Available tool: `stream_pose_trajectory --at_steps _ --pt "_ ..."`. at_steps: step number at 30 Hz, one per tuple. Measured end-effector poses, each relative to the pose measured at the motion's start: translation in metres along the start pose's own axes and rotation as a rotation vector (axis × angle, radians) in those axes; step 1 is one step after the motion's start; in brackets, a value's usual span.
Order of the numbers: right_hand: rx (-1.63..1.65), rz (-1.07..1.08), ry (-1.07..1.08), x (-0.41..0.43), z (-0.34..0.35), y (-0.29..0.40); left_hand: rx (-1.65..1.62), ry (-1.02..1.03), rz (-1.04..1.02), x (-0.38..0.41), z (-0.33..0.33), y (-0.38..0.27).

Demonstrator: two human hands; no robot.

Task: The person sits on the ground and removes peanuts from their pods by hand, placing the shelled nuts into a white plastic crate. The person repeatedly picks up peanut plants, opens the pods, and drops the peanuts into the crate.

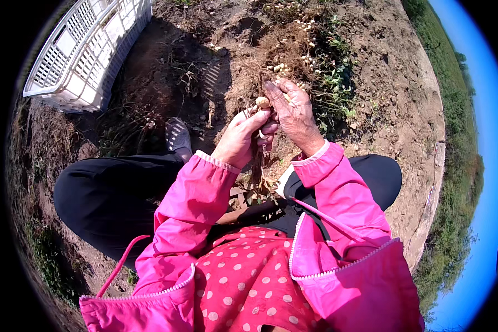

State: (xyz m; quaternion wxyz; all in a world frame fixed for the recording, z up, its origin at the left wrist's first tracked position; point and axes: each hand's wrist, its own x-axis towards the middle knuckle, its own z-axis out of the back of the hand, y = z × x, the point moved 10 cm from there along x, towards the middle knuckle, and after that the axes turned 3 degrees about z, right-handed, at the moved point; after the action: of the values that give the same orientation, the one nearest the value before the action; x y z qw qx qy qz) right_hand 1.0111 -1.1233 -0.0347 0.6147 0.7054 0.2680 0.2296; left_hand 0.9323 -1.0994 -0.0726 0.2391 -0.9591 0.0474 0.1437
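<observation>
My left hand (pixel 247 133) is closed around the stems of a peanut plant (pixel 257 168), whose dry leaves hang down between my legs. A peanut pod (pixel 262 102) shows just above my left thumb. Close beside it on the right, my right hand (pixel 292 110) has its fingers bent at the roots, with a pale pod partly visible under them; the fingertips' hold is partly hidden. Beyond both hands, a row of uprooted peanut plants (pixel 288 45) lies on the soil, with brown roots and pale pods to the left and green leaves to the right.
A white plastic crate (pixel 95 54) stands at the upper left and casts a slatted shadow. My shoe (pixel 177 133) rests on the soil below it, and my bent knees flank my hands. Loose pods (pixel 218 48) lie on the ground. Green vegetation (pixel 452 137) borders the bare soil at right.
</observation>
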Motion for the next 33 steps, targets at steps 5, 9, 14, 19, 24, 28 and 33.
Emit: stream_pose_trajectory --at_steps 5,9,14,19,24,28,33 --pt "0.106 -0.078 -0.072 -0.006 0.009 -0.002 -0.041 0.184 0.089 -0.004 -0.013 0.009" --pt "0.514 -0.373 -0.121 -0.016 0.007 -0.038 -0.094 0.225 0.074 -0.007 -0.018 0.016" --pt "0.556 -0.323 -0.037 -0.018 -0.003 -0.026 -0.136 0.192 0.061 -0.006 -0.011 0.01" --pt "-0.115 -0.129 0.048 -0.014 -0.003 -0.003 0.0 0.148 0.052 -0.004 -0.01 0.009" --pt "0.031 -0.104 -0.068 -0.014 -0.002 0.0 -0.076 0.237 0.086 -0.008 -0.015 0.013" --pt "0.382 -0.255 -0.155 -0.019 0.0 -0.028 -0.149 0.275 0.107 -0.008 -0.017 0.015" --pt "0.558 -0.358 -0.243 -0.026 0.005 -0.045 -0.131 0.296 0.131 -0.008 -0.018 0.024"
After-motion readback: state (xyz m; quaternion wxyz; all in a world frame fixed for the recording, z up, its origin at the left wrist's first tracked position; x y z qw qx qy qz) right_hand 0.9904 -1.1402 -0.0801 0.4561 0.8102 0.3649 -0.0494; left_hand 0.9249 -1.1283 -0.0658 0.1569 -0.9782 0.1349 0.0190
